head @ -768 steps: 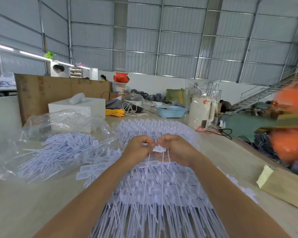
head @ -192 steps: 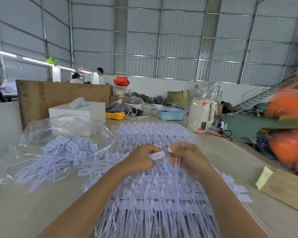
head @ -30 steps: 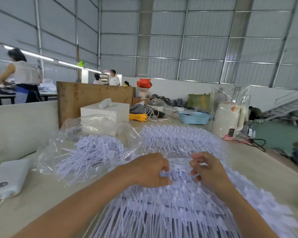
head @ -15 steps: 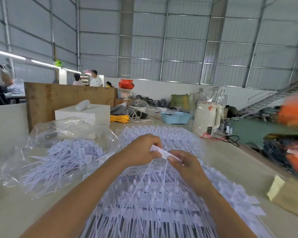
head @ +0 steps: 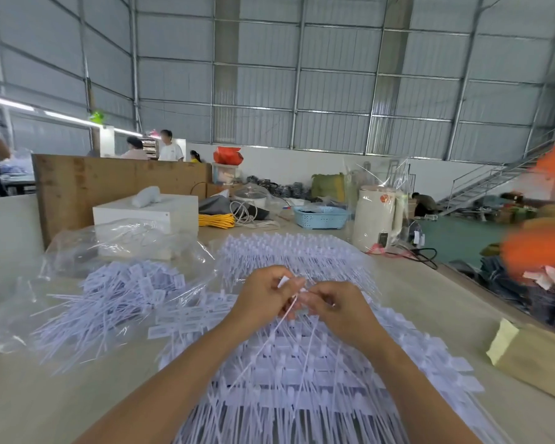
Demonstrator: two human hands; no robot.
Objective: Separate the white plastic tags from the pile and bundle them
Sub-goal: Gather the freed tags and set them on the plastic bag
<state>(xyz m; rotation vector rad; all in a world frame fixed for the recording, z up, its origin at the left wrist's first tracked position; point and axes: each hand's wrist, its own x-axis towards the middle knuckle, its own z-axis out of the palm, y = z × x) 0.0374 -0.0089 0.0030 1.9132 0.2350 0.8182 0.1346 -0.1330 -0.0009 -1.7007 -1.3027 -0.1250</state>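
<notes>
My left hand (head: 265, 294) and right hand (head: 335, 307) meet above the middle of the pile (head: 289, 373), fingers curled, both pinching the same tag (head: 290, 285) by its flat white head. Its thin tail runs down and toward me over the pile. The pile's tags lie mostly along one line, long axis running from me toward the far side, in rows, with tails fanning out at the near edge of the view.

To the left, loose tags lie on a clear bag (head: 116, 283), crossing at many angles. Bare table (head: 45, 395) shows at my near left and again to the right of the pile, where the table edge runs back diagonally. A cardboard piece (head: 539, 363) lies near that edge. Beyond the pile stand a white box (head: 154, 216), a blue basket (head: 321, 216) and a white kettle (head: 375, 219).
</notes>
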